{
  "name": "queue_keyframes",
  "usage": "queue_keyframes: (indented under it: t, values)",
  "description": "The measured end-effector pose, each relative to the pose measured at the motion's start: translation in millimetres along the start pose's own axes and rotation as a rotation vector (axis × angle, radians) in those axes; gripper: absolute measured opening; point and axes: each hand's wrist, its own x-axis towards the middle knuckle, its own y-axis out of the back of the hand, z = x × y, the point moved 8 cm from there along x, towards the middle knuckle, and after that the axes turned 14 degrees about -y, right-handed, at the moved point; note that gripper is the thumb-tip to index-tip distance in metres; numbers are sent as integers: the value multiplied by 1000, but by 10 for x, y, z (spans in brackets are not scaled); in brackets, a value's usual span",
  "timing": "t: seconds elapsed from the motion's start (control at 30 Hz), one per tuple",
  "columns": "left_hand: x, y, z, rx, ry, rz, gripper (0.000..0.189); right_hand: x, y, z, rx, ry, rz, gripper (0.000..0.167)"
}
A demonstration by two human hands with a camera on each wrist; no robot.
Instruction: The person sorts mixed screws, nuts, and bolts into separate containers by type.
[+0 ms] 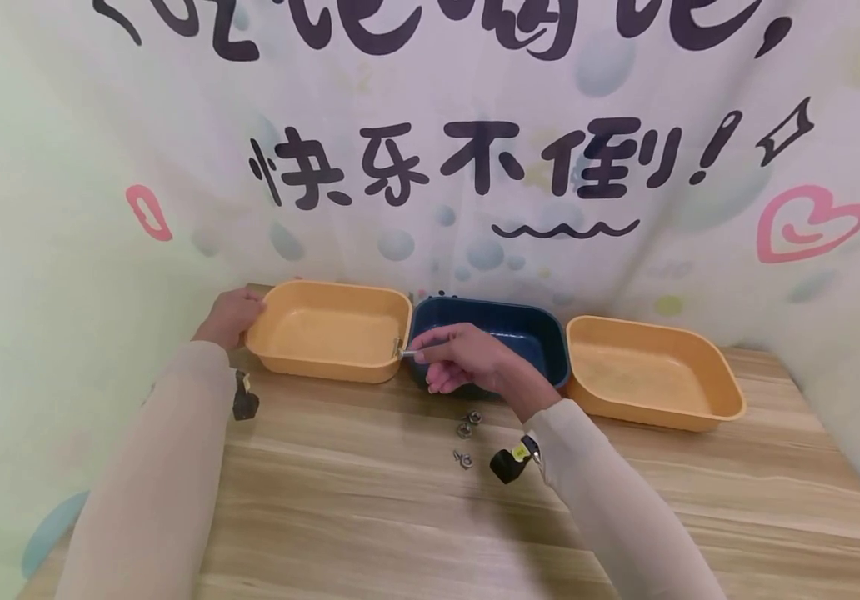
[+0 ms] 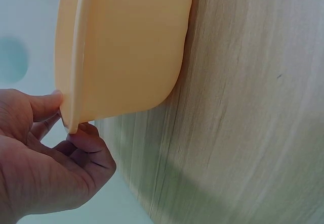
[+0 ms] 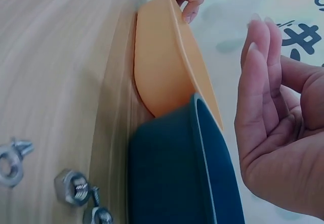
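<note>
My left hand (image 1: 229, 317) pinches the left rim of the left orange tray (image 1: 325, 367); in the left wrist view, thumb and fingers sit on either side of its rim. My right hand (image 1: 469, 358) is over the left part of the dark blue tray (image 1: 523, 315). Between its thumb and index finger it pinches a small silver screw (image 1: 407, 353), which points left over the orange tray's right rim. In the right wrist view the screw is hidden behind the fingers (image 3: 255, 87).
Another orange tray (image 1: 647, 367) stands at the right, beside the blue one. Nuts (image 3: 72, 187) and a washer (image 3: 10, 166) with small screws lie on the wooden table (image 1: 355, 500) in front of the blue tray. A printed cloth (image 1: 415, 92) hangs behind.
</note>
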Motion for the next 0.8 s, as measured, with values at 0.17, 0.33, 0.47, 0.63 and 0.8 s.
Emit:
queue_keyframes:
  t: [0.17, 0.33, 0.47, 0.63, 0.8]
  values:
    - [-5, 11, 7, 31, -9, 3, 37, 101, -30, -80, 66, -2, 12, 24]
    - [-8, 25, 0, 25, -3, 13, 36, 202, -67, -145, 125, -2, 16, 29]
    - [-8, 34, -13, 22, 1, 16, 36, 293, -79, -190, 169, 0, 30, 29]
    - [-3, 46, -34, 17, 1, 17, 37, 403, -102, -215, 195, 6, 49, 33]
    - [-6, 37, 1, 17, -23, 10, 36, 479, -102, -212, 227, 0, 76, 37]
